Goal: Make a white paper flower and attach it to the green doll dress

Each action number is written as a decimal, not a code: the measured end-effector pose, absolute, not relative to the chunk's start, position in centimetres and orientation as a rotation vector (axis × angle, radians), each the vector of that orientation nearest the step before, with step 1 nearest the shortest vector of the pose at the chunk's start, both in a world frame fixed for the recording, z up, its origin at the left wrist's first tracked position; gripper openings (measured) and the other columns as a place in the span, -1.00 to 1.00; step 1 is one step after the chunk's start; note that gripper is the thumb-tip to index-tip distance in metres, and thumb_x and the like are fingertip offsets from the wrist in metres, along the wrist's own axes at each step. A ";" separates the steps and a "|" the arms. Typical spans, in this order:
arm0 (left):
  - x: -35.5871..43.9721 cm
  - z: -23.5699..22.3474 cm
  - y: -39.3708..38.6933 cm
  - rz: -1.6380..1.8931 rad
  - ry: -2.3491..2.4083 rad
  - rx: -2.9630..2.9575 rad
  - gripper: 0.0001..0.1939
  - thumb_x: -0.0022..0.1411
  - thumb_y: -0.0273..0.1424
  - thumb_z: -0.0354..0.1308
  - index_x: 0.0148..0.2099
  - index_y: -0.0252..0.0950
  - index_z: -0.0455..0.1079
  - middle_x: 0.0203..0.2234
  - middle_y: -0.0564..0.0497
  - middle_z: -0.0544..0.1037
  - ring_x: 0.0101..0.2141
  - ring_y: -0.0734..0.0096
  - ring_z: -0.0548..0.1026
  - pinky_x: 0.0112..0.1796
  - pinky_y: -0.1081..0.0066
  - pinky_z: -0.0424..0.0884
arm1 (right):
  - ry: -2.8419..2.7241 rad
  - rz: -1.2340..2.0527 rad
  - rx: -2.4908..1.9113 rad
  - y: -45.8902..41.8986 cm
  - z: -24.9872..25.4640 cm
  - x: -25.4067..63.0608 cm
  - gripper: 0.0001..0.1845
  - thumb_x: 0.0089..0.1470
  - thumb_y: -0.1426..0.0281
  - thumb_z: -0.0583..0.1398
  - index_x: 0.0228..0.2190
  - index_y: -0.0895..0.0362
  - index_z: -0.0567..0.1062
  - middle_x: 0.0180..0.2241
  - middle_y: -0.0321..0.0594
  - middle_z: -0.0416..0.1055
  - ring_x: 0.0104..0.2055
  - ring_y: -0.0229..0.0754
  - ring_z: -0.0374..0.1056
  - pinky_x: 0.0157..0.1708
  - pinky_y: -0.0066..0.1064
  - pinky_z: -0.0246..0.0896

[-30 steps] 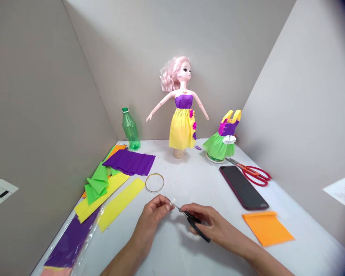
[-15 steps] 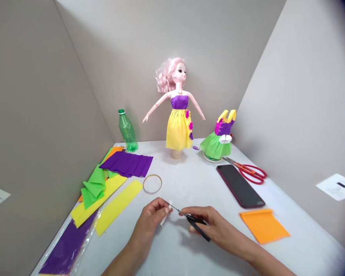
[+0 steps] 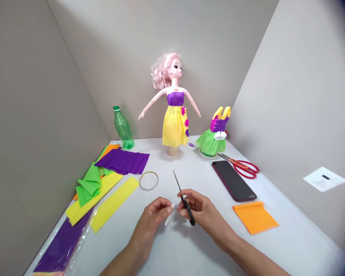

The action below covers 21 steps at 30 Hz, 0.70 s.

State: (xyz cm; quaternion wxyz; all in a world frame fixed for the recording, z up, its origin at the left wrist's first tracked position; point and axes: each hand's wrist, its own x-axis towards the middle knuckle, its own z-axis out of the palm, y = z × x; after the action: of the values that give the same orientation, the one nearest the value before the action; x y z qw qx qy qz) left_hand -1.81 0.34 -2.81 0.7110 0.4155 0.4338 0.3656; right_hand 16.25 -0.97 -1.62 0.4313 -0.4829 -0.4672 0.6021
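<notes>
My left hand (image 3: pixel 153 215) pinches a small white strip (image 3: pixel 169 218) between thumb and fingers, low over the white table (image 3: pixel 189 249). Just to its right, my right hand (image 3: pixel 199 209) grips small black-handled scissors (image 3: pixel 184 197); their thin blades point up and away toward the doll. The two hands are almost touching. A thin ring (image 3: pixel 148 180) lies just beyond my left hand.
A pink-haired doll (image 3: pixel 174 109) in a purple and yellow dress stands at the back, beside a small green dress (image 3: pixel 214 136) and a green bottle (image 3: pixel 122 127). Crepe paper sheets (image 3: pixel 103 180) lie at the left. At the right lie a phone (image 3: pixel 234 180), red scissors (image 3: pixel 243 165) and orange paper (image 3: pixel 254 217).
The black scissors swung from lying across toward my left hand to pointing up and away. The white strip now hangs from my left fingers. The view shifted slightly.
</notes>
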 end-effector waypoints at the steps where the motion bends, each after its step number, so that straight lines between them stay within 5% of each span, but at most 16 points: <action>1: -1.6 -2.8 0.2 0.804 0.940 0.917 -0.81 0.10 -0.25 0.29 -0.36 -0.24 0.40 -0.47 0.11 0.40 -0.38 0.42 0.28 -0.29 0.48 0.16 | -1.171 1.499 -1.203 -1.1 -1.8 15.9 -0.52 -0.15 0.24 0.39 -0.18 0.09 0.41 -0.42 -0.32 0.42 -0.40 -0.24 0.28 -0.37 -0.43 0.15; 12: -0.6 -3.1 -0.7 0.906 0.877 0.901 -0.86 0.19 -0.29 0.21 -0.29 -0.27 0.45 -0.47 0.05 0.44 -0.31 0.35 0.37 -0.16 0.40 0.24 | -1.237 1.319 -1.246 -2.0 -1.7 14.2 -0.66 -0.12 0.45 0.31 -0.22 0.10 0.43 -0.51 -0.43 0.34 -0.39 -0.27 0.22 -0.30 -0.44 0.17; 21: -0.9 -3.4 -0.3 0.909 0.924 0.857 -0.82 0.17 -0.25 0.23 -0.30 -0.27 0.42 -0.47 0.07 0.42 -0.38 0.41 0.35 -0.27 0.47 0.27 | -1.246 1.356 -1.259 -1.9 -1.9 14.3 -0.67 -0.11 0.47 0.27 -0.22 0.12 0.43 -0.56 -0.43 0.38 -0.46 -0.28 0.26 -0.37 -0.43 0.18</action>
State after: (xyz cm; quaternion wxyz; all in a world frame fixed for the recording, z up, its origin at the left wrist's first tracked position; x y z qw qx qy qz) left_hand -0.86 -0.28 -3.41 0.7130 0.3868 0.4168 0.4102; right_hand 14.32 -1.89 -1.87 0.4397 -0.5066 -0.5018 0.5460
